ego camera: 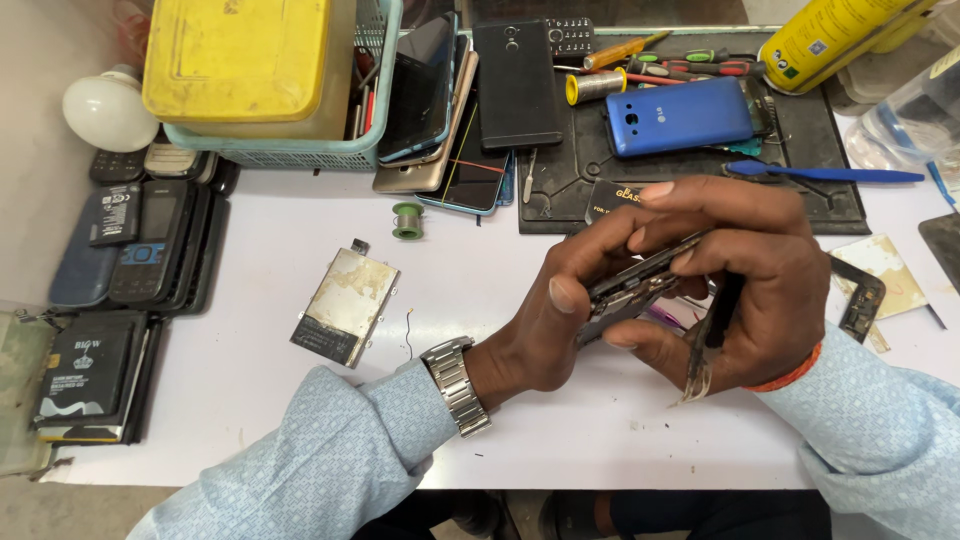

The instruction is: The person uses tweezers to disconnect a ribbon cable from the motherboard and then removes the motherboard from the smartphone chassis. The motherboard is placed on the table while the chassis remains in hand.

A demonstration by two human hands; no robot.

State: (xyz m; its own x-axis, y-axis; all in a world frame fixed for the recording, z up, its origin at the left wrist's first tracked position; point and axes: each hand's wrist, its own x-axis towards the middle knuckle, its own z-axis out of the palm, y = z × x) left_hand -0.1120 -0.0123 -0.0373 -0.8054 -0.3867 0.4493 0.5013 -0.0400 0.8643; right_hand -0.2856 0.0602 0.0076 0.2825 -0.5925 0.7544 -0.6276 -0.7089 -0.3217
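Both hands work on an opened phone body (640,283), held edge-on above the white surface (270,250). Landmark for everything below: that phone body.

Left hand (560,310): wrapped around the near-left end of the phone body, thumb on top, fingers under. Closed grip on it. Steel wristwatch (457,384) on that wrist, light blue sleeve (330,460).

Right hand (745,275): fingers curled over the far-right end of the phone body, also gripping it. Same hand pinches metal tweezers (705,345), which hang down just right of and below the phone body, tips pointing toward the surface. Orange band on that wrist.

Around it:
- Left of the phone body, well apart: a flat silver battery (345,305) lying on the surface, tilted. A thin loose wire (409,330) lies between the two.
- Up-left: small green solder spool (407,219).
- Behind: black work mat (570,180) with a blue phone (678,115), a black phone back (516,85), screwdrivers (690,62), and a blue plastic pry tool (820,173) at its right edge.
- Far behind-left: teal basket (290,150) with a yellow box (238,58) in it, and a stack of phones (440,110) leaning beside it.
- Far left: row of old keypad phones (140,240), dark batteries (90,375) nearer the front edge, white bulb (105,110) at the back.
- Right: a dark frame part (860,300) lying on a scuffed plate (885,265).
- Far behind-right: yellow spray can (840,35).
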